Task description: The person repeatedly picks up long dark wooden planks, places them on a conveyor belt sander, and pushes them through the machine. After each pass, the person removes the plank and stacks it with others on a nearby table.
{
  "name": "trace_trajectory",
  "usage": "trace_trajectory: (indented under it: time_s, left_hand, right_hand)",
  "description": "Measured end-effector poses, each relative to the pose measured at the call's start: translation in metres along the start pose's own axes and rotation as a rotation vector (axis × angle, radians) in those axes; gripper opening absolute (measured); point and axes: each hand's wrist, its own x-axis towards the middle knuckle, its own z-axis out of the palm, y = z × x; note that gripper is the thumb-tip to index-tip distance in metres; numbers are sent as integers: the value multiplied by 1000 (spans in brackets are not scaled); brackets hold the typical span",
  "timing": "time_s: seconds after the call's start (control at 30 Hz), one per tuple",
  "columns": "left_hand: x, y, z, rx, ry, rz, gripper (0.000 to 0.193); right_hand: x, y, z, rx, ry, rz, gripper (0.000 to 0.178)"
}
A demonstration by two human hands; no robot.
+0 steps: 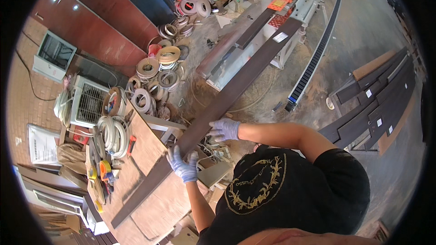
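A long dark brown board [236,81] runs diagonally from the wooden table at lower left up to a machine at upper right, with a white label [280,37] near its far end. My left hand [184,165], in a pale glove, lies with fingers stretched out over the board's near edge, close to the table. Farther up the board, my right hand [225,129], also gloved, touches the same edge with its fingers apart. Neither hand visibly wraps round the board; the undersides of my fingers are hidden.
The plywood table [159,211] carries coiled white edging [112,136], a red-handled tool [131,145] and yellow tape rolls. Many edging rolls [147,67] stand beyond it. An orange-fronted machine [279,2], a roller track [313,59] and stacked dark boards [370,104] are to the right.
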Motion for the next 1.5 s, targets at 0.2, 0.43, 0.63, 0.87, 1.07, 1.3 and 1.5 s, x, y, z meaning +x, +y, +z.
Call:
trace_trajectory:
  time_s: [0.2,0.43,0.63,0.87,1.07,1.3,1.5]
  left_hand:
    - [28,0,25,303,-254,131,85]
    - [69,-20,37,177,-323,241,86]
    - [70,-31,35,201,-336,131,89]
    - [79,-34,48,237,-339,114,90]
    - [75,-45,41,146,-310,161,89]
    - [75,-46,23,169,-336,176,87]
    - [78,-40,26,182,-354,93,80]
  right_hand:
    - [-31,3,-37,-275,-93,-35,50]
    - [-134,-5,-114,-269,311,-407,44]
    - [-178,10,-172,-312,724,-659,23]
    - [-163,18,-184,-337,814,-961,20]
    - [-167,19,-178,-381,787,-986,20]
    - [-164,21,-189,-326,782,-973,15]
    - [-164,22,-186,-292,828,-946,15]
